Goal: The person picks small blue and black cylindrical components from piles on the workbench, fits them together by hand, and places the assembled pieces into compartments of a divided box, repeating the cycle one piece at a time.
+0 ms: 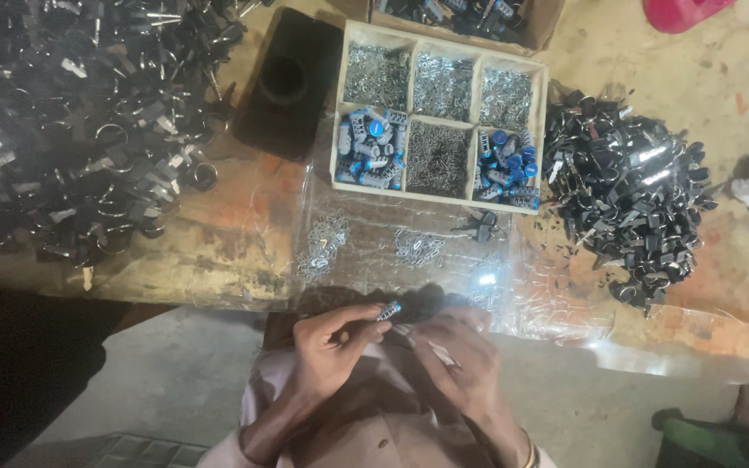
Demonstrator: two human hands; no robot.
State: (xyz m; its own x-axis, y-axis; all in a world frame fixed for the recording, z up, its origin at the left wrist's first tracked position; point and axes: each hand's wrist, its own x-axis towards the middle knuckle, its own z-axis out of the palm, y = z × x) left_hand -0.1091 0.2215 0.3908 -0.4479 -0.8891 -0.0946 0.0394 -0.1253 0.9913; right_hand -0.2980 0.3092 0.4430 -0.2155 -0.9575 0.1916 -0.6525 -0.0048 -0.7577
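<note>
My left hand [331,342] pinches a small grey cylinder with a blue end [389,309] between thumb and fingers, just below the table edge. My right hand [452,347] is curled close beside it, fingertips at a small metal part that I cannot make out. Straight ahead on the table stands a cream tray with six compartments [439,117]; two hold grey and blue cylinders [373,149], the others hold small silver metal parts. Two loose heaps of silver parts [322,244] lie on clear plastic sheet in front of the tray.
A big pile of black parts with metal rings [80,121] covers the left of the table. Another black pile [630,191] lies at the right. A black block with a round hole [286,82] stands left of the tray. A cardboard box [470,17] sits behind it.
</note>
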